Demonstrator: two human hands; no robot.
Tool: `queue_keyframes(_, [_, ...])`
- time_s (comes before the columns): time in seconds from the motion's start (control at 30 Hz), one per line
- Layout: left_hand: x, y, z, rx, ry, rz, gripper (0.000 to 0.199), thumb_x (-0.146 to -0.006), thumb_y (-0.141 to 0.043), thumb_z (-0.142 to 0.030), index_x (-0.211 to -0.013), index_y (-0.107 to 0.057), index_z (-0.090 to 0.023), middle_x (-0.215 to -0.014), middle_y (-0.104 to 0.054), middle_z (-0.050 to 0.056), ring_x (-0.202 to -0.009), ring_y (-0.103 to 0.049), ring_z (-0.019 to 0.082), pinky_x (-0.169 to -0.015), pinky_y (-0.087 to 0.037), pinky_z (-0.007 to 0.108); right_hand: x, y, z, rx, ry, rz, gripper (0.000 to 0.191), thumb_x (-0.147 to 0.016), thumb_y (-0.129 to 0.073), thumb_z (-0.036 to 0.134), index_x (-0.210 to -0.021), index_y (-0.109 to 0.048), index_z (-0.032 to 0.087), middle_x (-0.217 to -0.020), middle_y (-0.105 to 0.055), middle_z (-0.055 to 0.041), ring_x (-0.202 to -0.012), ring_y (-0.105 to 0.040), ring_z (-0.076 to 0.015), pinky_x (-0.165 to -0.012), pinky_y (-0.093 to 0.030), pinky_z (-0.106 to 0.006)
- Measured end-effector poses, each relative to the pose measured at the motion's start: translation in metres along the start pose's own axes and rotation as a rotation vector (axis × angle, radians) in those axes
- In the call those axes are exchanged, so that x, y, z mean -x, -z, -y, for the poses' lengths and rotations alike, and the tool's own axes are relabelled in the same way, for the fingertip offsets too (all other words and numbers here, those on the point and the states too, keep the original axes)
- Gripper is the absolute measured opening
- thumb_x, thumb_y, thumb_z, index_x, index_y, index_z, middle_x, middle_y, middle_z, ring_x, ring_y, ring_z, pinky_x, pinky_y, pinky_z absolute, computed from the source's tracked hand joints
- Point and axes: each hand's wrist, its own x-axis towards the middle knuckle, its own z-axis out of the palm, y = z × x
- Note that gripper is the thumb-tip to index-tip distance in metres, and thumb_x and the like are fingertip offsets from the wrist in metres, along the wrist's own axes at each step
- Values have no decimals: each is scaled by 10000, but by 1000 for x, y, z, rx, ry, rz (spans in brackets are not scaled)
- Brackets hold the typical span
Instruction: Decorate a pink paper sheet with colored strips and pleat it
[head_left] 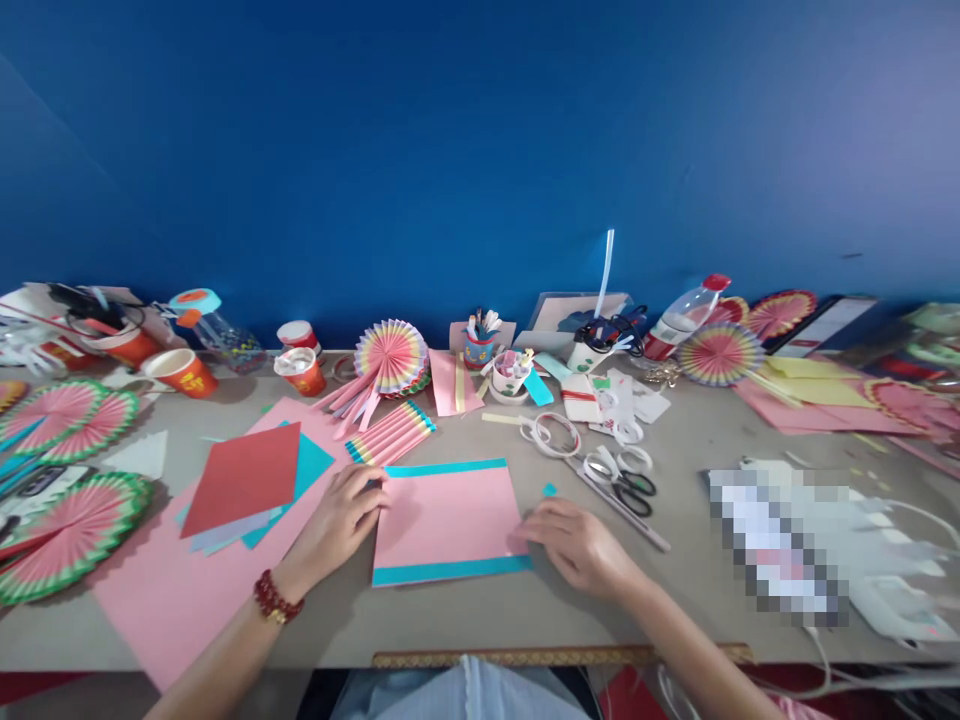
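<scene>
A pink sheet [450, 515] with blue strips along its top and bottom edges lies flat on the table in front of me. My left hand [343, 520], with a dark red bead bracelet above it, touches the sheet's left edge with bent fingers; whether it pinches the paper is hard to see. On the opposite side, my right hand [574, 545] rests its fingertips on the right edge, fingers stretched toward the sheet. A small blue scrap [550, 490] sits just beyond the right hand.
Left lie a red sheet [244, 478] and large pink paper [150, 600]. Folded strips [391, 433] and a paper fan [390, 358] are behind. Tape rolls [556, 436], black scissors [634, 492] and a rod [622, 508] lie right, with cups [180, 372] at the back left.
</scene>
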Motion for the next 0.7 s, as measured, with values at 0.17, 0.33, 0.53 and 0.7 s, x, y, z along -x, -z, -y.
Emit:
queue_keyframes(0.17, [-2, 3, -16, -67, -33, 72, 279, -912, -411, -61, -994, -627, -218, -1230, -581, 72, -1196, -475, 255, -995, -417, 440, -5, -1, 3, 17, -66, -37, 310, -885, -462, 109, -1135, -619, 202, -988, -720, -81, -922, -616, -221, -868, -497, -401])
queue_keyframes(0.33, [-4, 10, -36, -112, -24, 204, 162, -927, -544, -243, -1069, -616, -215, -1208, -603, 77, -1143, -525, 272, -1001, -422, 465, -31, -6, 6, 138, -120, 68, 395, -837, -601, 221, -1231, -601, 188, -1226, -667, -112, -1158, -571, -281, -1047, -406, -491])
queue_keyframes(0.53, [10, 7, -34, -140, 8, 233, 343, -900, -630, -303, -1230, -554, -248, -1352, -559, 63, -1285, -477, 292, -1080, -382, 482, -34, -5, 3, 200, -224, 229, 465, -823, -625, 291, -1280, -598, 212, -1334, -606, -109, -1261, -524, -309, -1151, -293, -551])
queue_keyframes(0.7, [13, 2, -28, -120, 45, 210, 448, -870, -681, -332, -1280, -523, -241, -1453, -478, 79, -1332, -447, 291, -1116, -381, 471, -30, 0, -3, 190, -231, 277, 476, -884, -597, 392, -1336, -579, 244, -1372, -589, -100, -1321, -485, -327, -1154, -298, -572])
